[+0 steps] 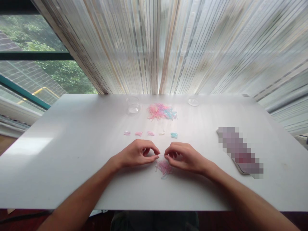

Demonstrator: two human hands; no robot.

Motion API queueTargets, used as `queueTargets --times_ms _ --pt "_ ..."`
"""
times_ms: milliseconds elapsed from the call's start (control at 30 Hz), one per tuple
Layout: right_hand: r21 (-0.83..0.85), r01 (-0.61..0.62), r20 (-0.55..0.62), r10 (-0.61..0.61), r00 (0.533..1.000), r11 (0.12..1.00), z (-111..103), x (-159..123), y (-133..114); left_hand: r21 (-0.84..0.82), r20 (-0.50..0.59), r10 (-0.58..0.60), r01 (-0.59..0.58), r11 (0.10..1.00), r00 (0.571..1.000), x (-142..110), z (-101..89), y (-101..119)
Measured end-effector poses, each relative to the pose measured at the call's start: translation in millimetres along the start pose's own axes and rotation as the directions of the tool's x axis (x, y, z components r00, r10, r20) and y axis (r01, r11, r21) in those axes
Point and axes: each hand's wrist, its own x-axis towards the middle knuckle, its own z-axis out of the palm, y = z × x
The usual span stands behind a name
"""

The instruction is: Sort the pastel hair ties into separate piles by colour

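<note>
Over the middle of the table, my left hand (138,153) is closed in a pinch, thumb and index finger together. Facing it, my right hand (184,155) pinches too, only a small gap away. Between the fingertips runs a thin pale band (162,155), small and faint, apparently held at both ends. Just below my fingertips lies a loose pile of small pink and purple bands (164,167), with a bluish one at its near edge. Beyond my hands, several small groups sit in a row by colour, among them a pink group (139,133) and a blue group (174,135).
A larger mixed heap of bands (160,111) lies farther back. Left of it stands a clear round container (133,106), and right of it a clear lid (193,102). A blurred-out phone-like object (240,152) rests at right. Striped blinds hang behind the white table (60,154).
</note>
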Motion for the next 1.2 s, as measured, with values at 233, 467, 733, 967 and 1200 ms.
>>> queueTargets --times_ms 233,467,733,967,1200 --pt "-0.039 0.017 -0.036 -0.018 0.999 0.999 1.1 -0.8 2.6 0.041 -0.035 0.021 -0.020 0.999 0.999 -0.7 -5.5 4.0" --pt "-0.096 0.000 -0.035 -0.004 0.999 0.995 -1.8 -0.6 9.2 0.272 -0.288 -0.056 0.138 0.952 0.956 -17.1 -60.0 -14.4" --pt "-0.073 -0.027 -0.014 0.026 1.000 0.997 -0.8 0.4 10.9 0.371 -0.339 -0.111 0.241 0.897 0.934 -24.7 -74.2 -30.0" --pt "-0.058 -0.049 -0.012 0.048 0.999 0.997 -2.5 1.4 10.6 0.359 -0.338 -0.147 0.272 0.893 0.930 -22.2 -70.2 -26.9" --pt "-0.067 -0.054 -0.006 0.054 0.999 0.996 -1.9 0.8 11.9 0.353 -0.397 -0.189 0.340 0.872 0.898 -32.5 -85.8 -30.9"
